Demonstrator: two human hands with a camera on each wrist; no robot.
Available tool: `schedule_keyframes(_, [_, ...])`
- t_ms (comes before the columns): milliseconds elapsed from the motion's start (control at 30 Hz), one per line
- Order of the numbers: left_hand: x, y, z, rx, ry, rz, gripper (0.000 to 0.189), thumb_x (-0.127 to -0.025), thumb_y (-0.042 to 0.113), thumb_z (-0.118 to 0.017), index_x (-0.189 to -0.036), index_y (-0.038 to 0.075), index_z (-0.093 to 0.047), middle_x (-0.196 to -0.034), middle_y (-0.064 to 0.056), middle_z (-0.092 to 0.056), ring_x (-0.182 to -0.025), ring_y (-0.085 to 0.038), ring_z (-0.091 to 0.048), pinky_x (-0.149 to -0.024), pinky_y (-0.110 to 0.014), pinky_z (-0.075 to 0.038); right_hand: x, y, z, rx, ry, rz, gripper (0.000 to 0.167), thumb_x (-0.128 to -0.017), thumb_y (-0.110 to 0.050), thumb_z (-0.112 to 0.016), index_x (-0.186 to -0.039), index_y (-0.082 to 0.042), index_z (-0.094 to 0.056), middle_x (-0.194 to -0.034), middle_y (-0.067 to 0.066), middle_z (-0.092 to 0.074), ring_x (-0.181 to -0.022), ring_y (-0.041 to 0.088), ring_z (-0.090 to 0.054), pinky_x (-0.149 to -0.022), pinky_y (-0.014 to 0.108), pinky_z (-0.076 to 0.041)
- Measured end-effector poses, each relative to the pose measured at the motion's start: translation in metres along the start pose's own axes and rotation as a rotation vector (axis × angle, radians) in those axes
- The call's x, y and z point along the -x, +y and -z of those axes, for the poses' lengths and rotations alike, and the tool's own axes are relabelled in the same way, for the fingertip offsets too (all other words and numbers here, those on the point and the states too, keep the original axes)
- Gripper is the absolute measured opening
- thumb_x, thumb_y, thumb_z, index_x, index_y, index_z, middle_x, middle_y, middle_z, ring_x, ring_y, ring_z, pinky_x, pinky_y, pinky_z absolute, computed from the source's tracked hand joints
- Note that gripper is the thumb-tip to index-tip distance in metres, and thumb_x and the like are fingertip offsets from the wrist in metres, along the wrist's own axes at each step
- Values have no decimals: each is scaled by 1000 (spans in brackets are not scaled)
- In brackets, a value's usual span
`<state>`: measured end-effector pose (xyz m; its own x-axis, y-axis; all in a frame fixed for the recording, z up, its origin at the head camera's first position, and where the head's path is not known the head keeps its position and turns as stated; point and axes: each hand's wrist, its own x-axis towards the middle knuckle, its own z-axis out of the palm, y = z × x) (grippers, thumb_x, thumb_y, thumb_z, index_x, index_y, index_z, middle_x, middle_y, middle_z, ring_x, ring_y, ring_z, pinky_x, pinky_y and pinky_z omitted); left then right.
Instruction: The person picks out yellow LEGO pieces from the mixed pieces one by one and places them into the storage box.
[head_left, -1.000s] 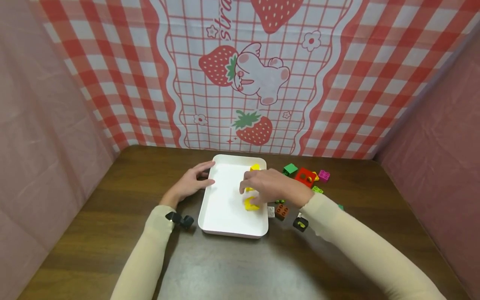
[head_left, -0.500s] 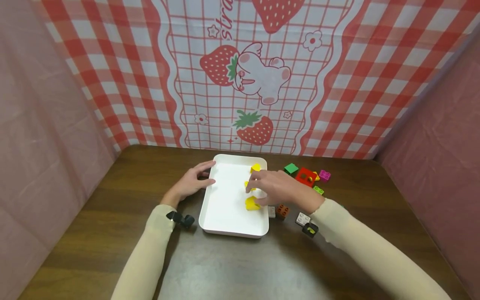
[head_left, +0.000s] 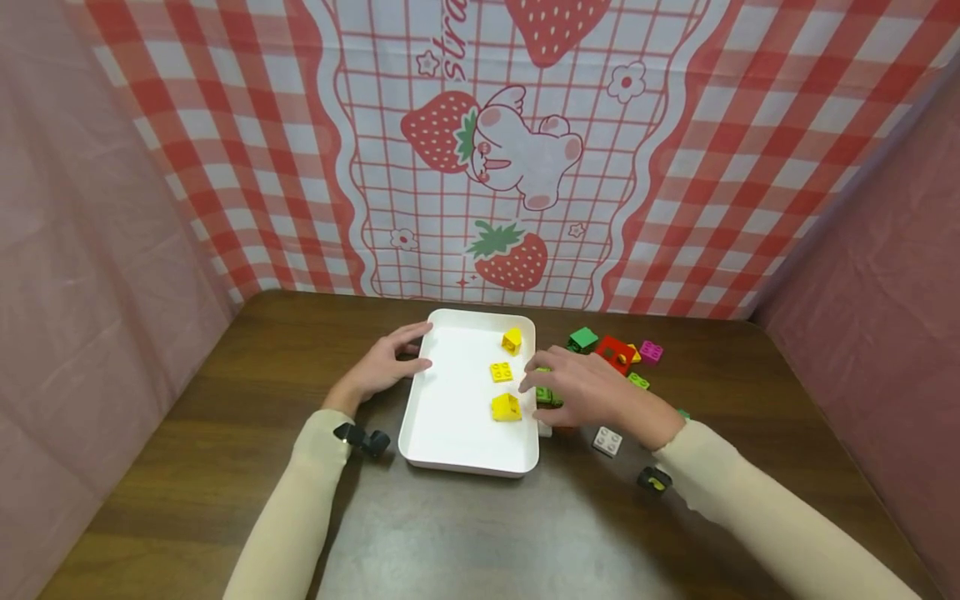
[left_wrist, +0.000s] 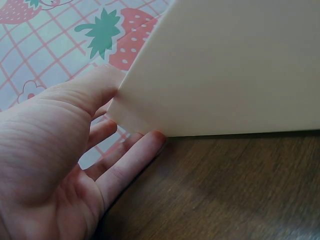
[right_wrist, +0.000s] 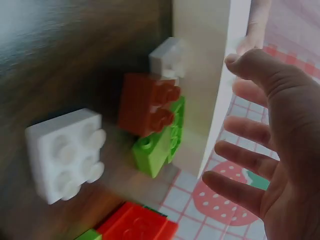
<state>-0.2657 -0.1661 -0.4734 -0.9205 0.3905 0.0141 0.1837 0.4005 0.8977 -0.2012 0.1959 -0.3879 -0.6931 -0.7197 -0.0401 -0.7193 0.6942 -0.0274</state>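
Note:
A white tray [head_left: 448, 408] stands on the table with three yellow blocks inside along its right part: a sloped one [head_left: 512, 341] at the back, a flat four-stud brick [head_left: 501, 372] in the middle and another sloped one [head_left: 506, 407] nearer. My left hand [head_left: 381, 363] rests against the tray's left side, fingers and thumb spread along the rim; in the left wrist view the fingertips [left_wrist: 156, 138] touch its outer wall. Over the tray's right rim hovers my right hand [head_left: 588, 388], its fingers loosely extended with nothing between them.
Right of the tray lie loose bricks: a white four-stud one [head_left: 607, 442], a brown one [right_wrist: 137, 102], lime green ones [right_wrist: 152, 152], a red piece [head_left: 617, 354], a dark green one [head_left: 582, 339] and a magenta one [head_left: 651, 352]. A patterned cloth [head_left: 502, 167] hangs behind the table.
My right hand has let go of the near yellow block and drawn back to the right, off the tray's inside, uncovering all three yellow blocks. The left hand stays put.

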Motion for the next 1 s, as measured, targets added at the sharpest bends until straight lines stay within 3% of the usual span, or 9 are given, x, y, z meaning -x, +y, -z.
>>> schedule_keyframes(200, [0, 0, 1, -2, -2, -4, 73, -108, 14, -76, -173, 8, -43, -184, -19, -36, -150, -50, -57, -120, -61, -55, 19, 8, -4, 21, 40, 1, 41, -92, -42, -93, -129, -27, -84, -137, 5, -77, -117, 23, -69, -64, 19, -53])
schedule_keyframes(367, [-1, -1, 2, -17, 0, -15, 72, -109, 15, -75, -173, 5, -43, -183, -20, -37, -149, -50, -58, -118, -58, -57, 32, 13, -7, 15, 64, -14, 41, -91, -39, -94, -128, -24, -84, -136, 6, -77, -114, 24, -69, -67, 20, -53])
schedule_keyframes(733, [0, -2, 1, -16, -3, -18, 72, -109, 14, -75, -173, 5, -43, -183, -22, -37, -148, -53, -58, -120, -64, -56, 56, 18, -12, 11, 121, -46, 38, -89, -33, -96, -124, -25, -84, -128, 4, -77, -110, 23, -69, -53, 15, -39])
schedule_keyframes(1000, [0, -2, 0, -10, 0, -14, 72, -108, 14, -75, -173, 6, -44, -183, -21, -36, -148, -53, -58, -122, -65, -54, 76, 21, -7, 0, 100, -108, 34, -88, -31, -95, -120, -28, -84, -125, 1, -77, -109, 22, -68, -56, 16, -43])
